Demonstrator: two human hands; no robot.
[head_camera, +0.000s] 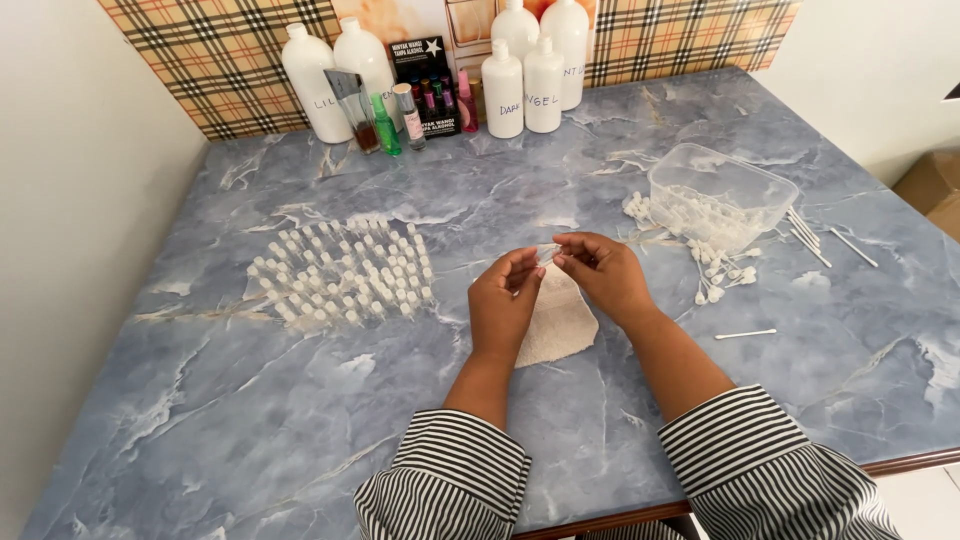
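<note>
My left hand (505, 300) and my right hand (603, 274) meet over the middle of the blue marble table (300, 420). Between their fingertips they pinch a small clear vial (548, 253), held roughly level. Under the hands lies a beige cloth (558, 325). To the left stand several rows of small clear vials with white caps (345, 272), upright in a block. Both forearms wear black-and-white striped sleeves.
A clear plastic tub (722, 194) holding white caps stands at the right, with loose white caps (715, 270) and thin white sticks (745, 334) around it. Large white bottles (320, 85) and small coloured bottles (386, 125) line the back wall. The table edge runs along the bottom right.
</note>
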